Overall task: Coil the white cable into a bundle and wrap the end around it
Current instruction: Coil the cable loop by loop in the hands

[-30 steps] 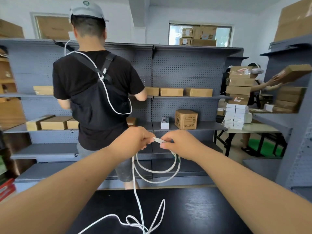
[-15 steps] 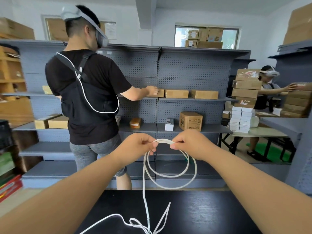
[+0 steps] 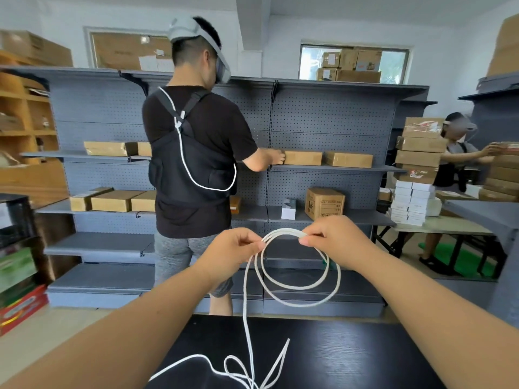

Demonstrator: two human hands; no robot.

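Pinching the white cable [image 3: 283, 233] with both hands, I hold two loops: left hand [image 3: 233, 254] at ten o'clock, right hand [image 3: 334, 240] at one o'clock. Slack hangs toward six o'clock onto the black table [image 3: 351, 355].

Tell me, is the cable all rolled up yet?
Not yet. A couple of loops of the white cable hang done. The left hand and right hand pinch the coil's top. A long loose stretch lies on the black table, waiting to be coiled, and the end isn't wrapped round.
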